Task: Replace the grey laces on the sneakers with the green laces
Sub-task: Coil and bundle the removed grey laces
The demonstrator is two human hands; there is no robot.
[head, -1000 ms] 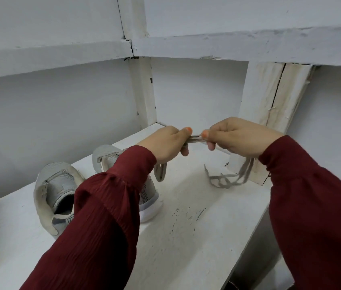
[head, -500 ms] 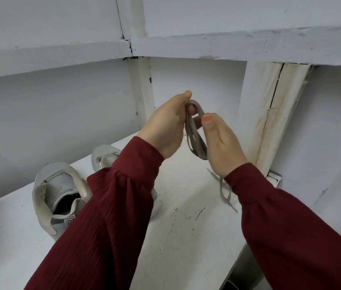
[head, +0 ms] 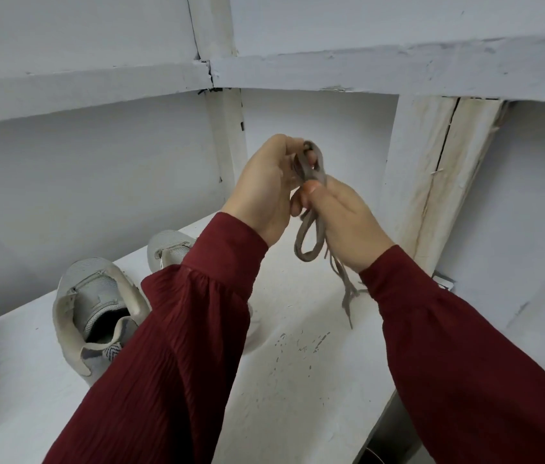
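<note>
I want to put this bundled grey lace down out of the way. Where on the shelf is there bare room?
Bare shelf lies between the sneakers and the right front edge. Another patch sits near-left, in front of them. Crowded: around the sneakers, and by the wooden post, where ends of the grey lace dangle.

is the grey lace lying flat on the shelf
No, the left hand and the right hand hold the grey lace up in loops, its ends hanging down.

Likely a home storage corner: rough white-painted shelves (head: 297, 380) holding worn sneakers (head: 97, 306)
</note>
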